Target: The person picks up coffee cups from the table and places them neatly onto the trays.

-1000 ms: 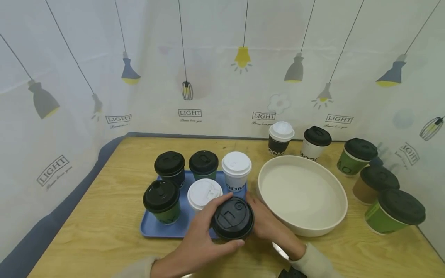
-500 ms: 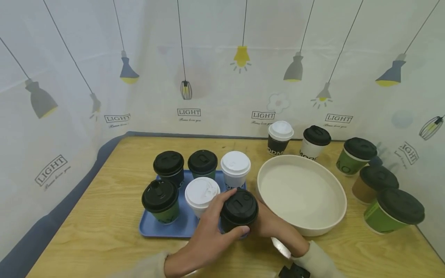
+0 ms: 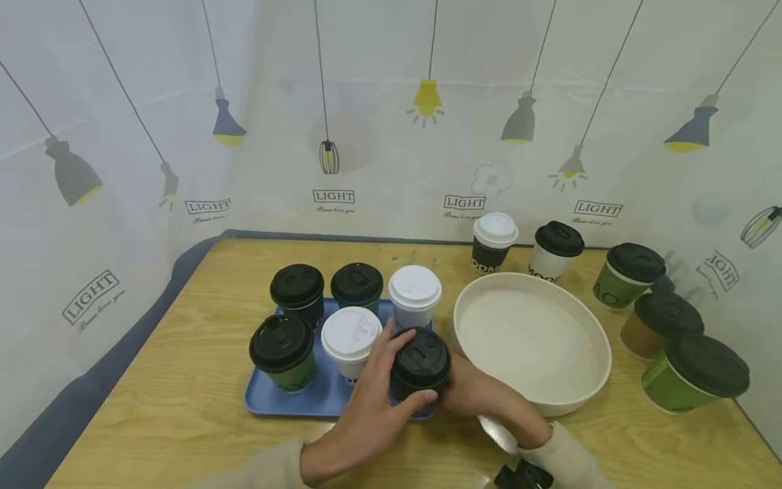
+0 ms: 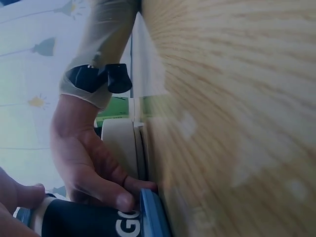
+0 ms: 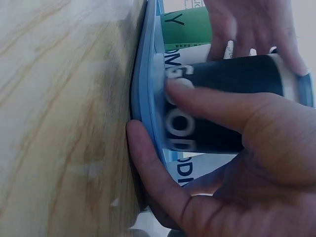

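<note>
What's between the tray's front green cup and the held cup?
In the head view, a white-lidded cup on the tray, then the left hand, its fingers gripping the held cup.

right hand (image 5: 256,177): on dark cup (image 5: 237,76), blue tray (image 5: 143,89) | left hand (image 5: 254,29): on same cup | green cup (image 5: 186,28): beyond

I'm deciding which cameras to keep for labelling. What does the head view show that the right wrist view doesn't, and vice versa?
Only the head view: the brown cup with a black lid, the white-lidded black cup at the back, and printed hanging lamps.

Only the right wrist view: large white letters on the held black cup, and one fingertip of the right hand at the edge of the blue tray.

Both: the left hand, right hand, held black cup, blue tray and a green cup on it.
</note>
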{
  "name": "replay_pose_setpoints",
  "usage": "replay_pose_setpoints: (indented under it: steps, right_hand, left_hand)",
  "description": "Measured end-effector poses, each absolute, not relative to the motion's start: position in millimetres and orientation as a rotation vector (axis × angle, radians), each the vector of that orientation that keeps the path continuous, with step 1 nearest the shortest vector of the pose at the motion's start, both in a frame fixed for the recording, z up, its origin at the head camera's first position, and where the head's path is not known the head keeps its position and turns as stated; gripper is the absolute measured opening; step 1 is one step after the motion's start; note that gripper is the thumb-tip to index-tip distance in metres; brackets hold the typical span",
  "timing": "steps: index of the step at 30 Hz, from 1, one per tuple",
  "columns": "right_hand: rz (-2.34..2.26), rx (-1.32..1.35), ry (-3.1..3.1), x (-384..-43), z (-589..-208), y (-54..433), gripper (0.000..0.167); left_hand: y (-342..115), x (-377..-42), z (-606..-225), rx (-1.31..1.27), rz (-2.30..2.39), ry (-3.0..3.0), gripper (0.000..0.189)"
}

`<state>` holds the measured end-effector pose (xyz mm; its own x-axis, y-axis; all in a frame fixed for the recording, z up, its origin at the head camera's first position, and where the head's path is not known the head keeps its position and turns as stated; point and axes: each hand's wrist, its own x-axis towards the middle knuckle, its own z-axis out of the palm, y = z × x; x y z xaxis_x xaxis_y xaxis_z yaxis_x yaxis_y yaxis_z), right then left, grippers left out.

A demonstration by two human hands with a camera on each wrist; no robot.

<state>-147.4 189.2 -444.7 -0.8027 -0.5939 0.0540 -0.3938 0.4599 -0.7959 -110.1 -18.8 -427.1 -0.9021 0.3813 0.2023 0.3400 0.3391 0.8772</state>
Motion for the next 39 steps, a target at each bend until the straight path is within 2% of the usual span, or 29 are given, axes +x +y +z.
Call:
replay_pose_setpoints:
  steps: [3, 9, 13, 19, 23, 25, 29, 31, 36, 39]
  right_hand:
    - [-1.280, -0.824, 2.426, -148.8, -445.2, 188.0, 0.079]
    - [-1.309, -0.800, 2.385, -149.3, -444.7, 187.9, 0.066]
    - [-1.318, -0.772, 2.387, -149.1, -444.5, 186.9, 0.065]
    - [-1.303, -0.728, 2.416, -147.9, -443.5, 185.4, 0.071]
    - [-1.268, -0.698, 2.460, -148.1, -443.3, 185.2, 0.071]
    - [-1.247, -0.685, 2.495, -148.4, -443.6, 184.4, 0.071]
    - [-1.207, -0.675, 2.554, -147.9, -443.5, 182.7, 0.074]
    - [-1.178, -0.665, 2.579, -147.0, -443.2, 182.7, 0.077]
    - [-1.117, -0.654, 2.629, -145.5, -442.1, 182.3, 0.080]
    - [-1.128, -0.666, 2.630, -144.3, -442.7, 182.6, 0.079]
  left_hand:
    - [-19.6, -111.7, -429.5, 0.728, 1.622, 2.559, 0.072]
    - [-20.0, -119.7, -431.1, 0.871, 1.588, 2.587, 0.066]
    - [-21.1, -122.4, -429.0, 0.903, 1.538, 2.602, 0.066]
    - [-30.8, -106.6, -417.2, 0.912, 1.344, 2.663, 0.076]
    - [-48.7, -88.7, -406.2, 0.901, 1.326, 2.656, 0.074]
    - [-60.9, -81.3, -402.1, 0.904, 1.391, 2.637, 0.064]
    - [-92.3, -72.9, -397.7, 0.840, 1.489, 2.624, 0.019]
    - [-110.1, -71.4, -397.5, 0.750, 1.504, 2.645, 0.002]
    - [-160.3, -74.0, -407.2, 0.502, 1.678, 2.549, 0.029]
    - [-189.9, -82.1, -414.4, 0.219, 1.745, 2.426, 0.039]
